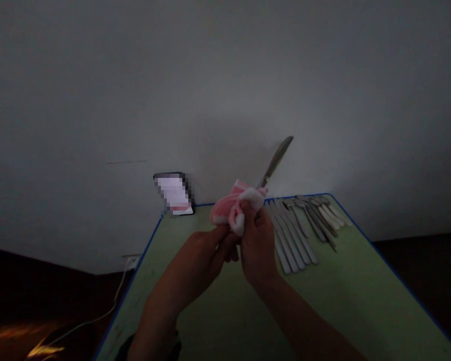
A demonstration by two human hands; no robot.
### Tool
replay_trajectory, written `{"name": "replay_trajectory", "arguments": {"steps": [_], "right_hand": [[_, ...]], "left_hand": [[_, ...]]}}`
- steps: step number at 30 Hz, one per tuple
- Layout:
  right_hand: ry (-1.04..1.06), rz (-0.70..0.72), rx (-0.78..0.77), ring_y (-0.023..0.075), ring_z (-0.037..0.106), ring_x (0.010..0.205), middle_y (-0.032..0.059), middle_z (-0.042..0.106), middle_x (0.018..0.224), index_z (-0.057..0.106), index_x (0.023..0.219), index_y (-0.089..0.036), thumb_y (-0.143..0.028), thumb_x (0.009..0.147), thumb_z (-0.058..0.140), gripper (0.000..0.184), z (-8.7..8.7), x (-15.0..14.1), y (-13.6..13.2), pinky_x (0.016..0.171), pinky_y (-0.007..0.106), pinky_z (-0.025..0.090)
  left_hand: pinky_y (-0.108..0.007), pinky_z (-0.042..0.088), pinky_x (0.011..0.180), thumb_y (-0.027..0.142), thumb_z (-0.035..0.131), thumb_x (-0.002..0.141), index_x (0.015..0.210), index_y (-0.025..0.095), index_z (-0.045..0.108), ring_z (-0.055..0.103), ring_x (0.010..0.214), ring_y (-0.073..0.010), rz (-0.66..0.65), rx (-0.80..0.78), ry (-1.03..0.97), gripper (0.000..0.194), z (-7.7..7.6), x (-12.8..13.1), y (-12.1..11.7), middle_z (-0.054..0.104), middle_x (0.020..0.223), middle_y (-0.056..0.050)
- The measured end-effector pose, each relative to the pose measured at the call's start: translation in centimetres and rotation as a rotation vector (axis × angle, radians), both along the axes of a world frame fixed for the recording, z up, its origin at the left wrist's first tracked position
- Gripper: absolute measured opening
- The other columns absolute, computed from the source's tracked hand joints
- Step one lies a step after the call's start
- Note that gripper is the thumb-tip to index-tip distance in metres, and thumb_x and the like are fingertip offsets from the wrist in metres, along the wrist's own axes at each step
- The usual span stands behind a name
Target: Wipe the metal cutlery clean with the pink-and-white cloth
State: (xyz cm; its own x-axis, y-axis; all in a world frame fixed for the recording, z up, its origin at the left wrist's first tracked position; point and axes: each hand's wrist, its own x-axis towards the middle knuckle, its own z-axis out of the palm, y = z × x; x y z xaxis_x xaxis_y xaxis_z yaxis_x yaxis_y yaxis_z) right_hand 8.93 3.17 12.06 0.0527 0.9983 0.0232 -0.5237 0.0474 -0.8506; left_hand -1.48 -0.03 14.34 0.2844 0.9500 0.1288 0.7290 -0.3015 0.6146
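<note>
A table knife [278, 156] points up and to the right, its blade bare above a pink and white cloth [225, 206]. The cloth is bunched around the knife's lower part, which it hides. My right hand [258, 245] is closed on the cloth and the knife inside it, thumb on top. Just below the cloth, my left hand [201, 258] is closed where the knife's handle end lies in line with its fingers; the grip itself is mostly hidden. Several table knives [295, 245] lie side by side on the green table [218, 321], right of my right hand.
More cutlery [315, 218], some with pale handles [329, 214], lies at the table's back right. A phone [175, 193] with a lit screen leans against the grey wall [210, 75]. A white cable [97, 318] runs beside the table's left edge.
</note>
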Motion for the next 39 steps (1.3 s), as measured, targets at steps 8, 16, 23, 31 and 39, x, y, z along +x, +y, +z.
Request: {"name": "replay_trajectory", "arguments": {"steps": [8,16,23,31,39], "right_hand": [[0.046,0.002,-0.009,0.0076,0.046,0.052,-0.0028,0.054,0.065,0.055,0.083,-0.02,-0.049,0.078,0.057,0.03,0.1,-0.2,-0.3,0.046,0.02,0.04],[0.044,0.015,0.055,0.0085,0.043,0.054,-0.0029,0.05,0.064,0.051,0.072,-0.02,-0.053,0.081,0.051,0.034,0.2,0.1,0.2,0.052,0.022,0.037],[-0.059,-0.141,0.138,0.0104,0.034,0.049,-0.0032,0.041,0.056,0.043,0.061,-0.023,-0.051,0.084,0.044,0.037,0.9,3.0,2.6,0.051,0.024,0.034],[-0.003,-0.039,0.052,0.0085,0.043,0.055,-0.0026,0.052,0.067,0.054,0.08,-0.02,-0.052,0.082,0.05,0.033,-0.9,-0.2,0.8,0.053,0.022,0.037],[-0.051,-0.194,0.101,0.0098,0.038,0.05,-0.0036,0.045,0.055,0.048,0.06,-0.02,-0.053,0.083,0.047,0.04,-0.3,3.1,3.2,0.052,0.025,0.034]], "left_hand": [[-0.022,0.042,0.055,0.037,0.032,0.093,0.074,0.02,0.052,0.055,0.049,-0.0106,-0.032,-0.165,-0.089,0.033,0.4,0.1,-0.1,0.064,0.059,0.002],[-0.02,0.033,0.046,0.042,0.037,0.091,0.059,0.02,0.046,0.043,0.043,-0.0083,-0.055,-0.167,-0.107,0.04,1.1,-1.0,-0.5,0.049,0.048,0.005],[-0.02,0.04,0.052,0.038,0.039,0.092,0.071,0.02,0.057,0.052,0.053,-0.0102,-0.17,-0.385,-0.153,0.033,1.1,-2.5,-1.4,0.057,0.058,0.003],[-0.023,0.038,0.054,0.038,0.033,0.093,0.091,0.02,0.048,0.046,0.055,-0.0106,0.011,-0.207,-0.185,0.024,0.0,0.0,-0.2,0.052,0.065,0.003],[-0.022,0.03,0.049,0.04,0.033,0.093,0.081,0.02,0.046,0.042,0.051,-0.0094,-0.019,-0.273,-0.057,0.026,0.9,-1.5,-1.2,0.046,0.059,0.006]]}}
